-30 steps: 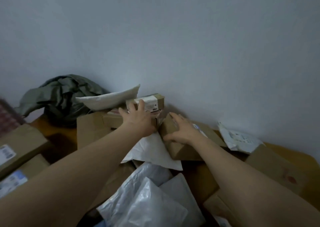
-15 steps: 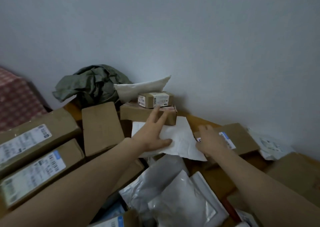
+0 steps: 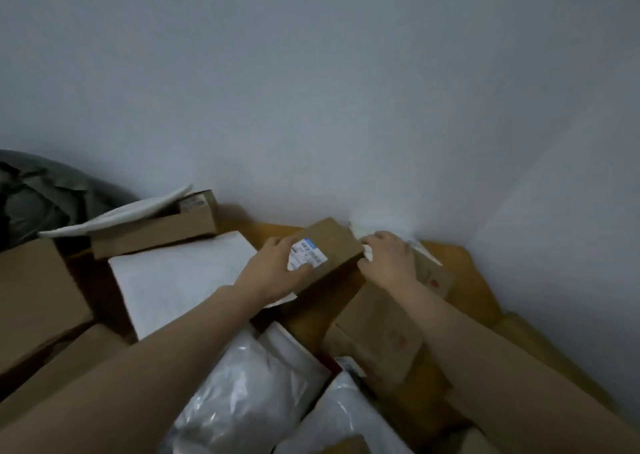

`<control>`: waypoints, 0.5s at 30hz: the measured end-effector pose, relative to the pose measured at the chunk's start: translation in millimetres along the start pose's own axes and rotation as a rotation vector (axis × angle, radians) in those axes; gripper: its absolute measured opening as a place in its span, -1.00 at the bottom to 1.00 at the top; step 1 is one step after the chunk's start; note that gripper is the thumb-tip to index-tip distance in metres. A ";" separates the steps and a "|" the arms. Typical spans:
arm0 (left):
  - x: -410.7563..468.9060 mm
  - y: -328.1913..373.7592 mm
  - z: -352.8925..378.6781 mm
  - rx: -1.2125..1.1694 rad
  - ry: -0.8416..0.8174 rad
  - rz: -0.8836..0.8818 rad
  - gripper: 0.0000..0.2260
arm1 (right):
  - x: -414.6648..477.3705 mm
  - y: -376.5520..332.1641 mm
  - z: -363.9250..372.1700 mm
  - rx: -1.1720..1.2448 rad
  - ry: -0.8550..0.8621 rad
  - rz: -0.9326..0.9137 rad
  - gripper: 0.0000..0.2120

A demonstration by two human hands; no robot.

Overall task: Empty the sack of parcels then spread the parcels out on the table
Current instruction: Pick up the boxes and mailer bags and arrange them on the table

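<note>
Seemingly both hands, left hand (image 3: 273, 273), right hand (image 3: 389, 261), gripping labelled cardboard box (image 3: 332, 249)

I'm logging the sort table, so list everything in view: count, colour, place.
labelled box: one, brown with a white and blue label, centre, between both hands.
other cardboard boxes: at least six, brown, left side, back left and right of centre.
flat white mailer: one, white, left of centre.
padded envelope: one, white, lying on the back-left box.
plastic mailer bags: at least two, white-grey, bottom centre.
sack: one, grey-green, crumpled, far left by the wall.
table: one, orange-brown, underneath.
left hand: on the labelled box.
right hand: at that box's right edge.
</note>
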State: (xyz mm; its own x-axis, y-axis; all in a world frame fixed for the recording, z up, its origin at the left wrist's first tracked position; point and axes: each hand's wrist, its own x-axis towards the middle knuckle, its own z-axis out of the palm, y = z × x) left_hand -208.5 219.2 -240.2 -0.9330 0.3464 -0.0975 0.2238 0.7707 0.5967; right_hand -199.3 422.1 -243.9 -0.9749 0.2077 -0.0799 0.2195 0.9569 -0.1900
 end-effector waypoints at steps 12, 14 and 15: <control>12.2 109.2 116.5 0.370 -0.546 -0.091 0.36 | -20.8 142.3 2.3 0.817 -0.137 0.480 -0.55; 13.5 112.7 120.9 0.398 -0.524 -0.091 0.32 | -21.0 145.6 5.4 0.915 -0.122 0.492 -0.56; 14.4 113.8 120.3 0.400 -0.510 -0.085 0.30 | -21.0 145.8 4.8 0.997 -0.107 0.513 -0.57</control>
State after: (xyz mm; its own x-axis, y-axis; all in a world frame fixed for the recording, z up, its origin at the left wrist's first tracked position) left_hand -162.6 376.3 -269.5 -0.7232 0.4097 -0.5559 0.3344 0.9121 0.2372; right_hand -146.7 556.3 -274.6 -0.7631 0.4660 -0.4477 0.5716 0.1636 -0.8040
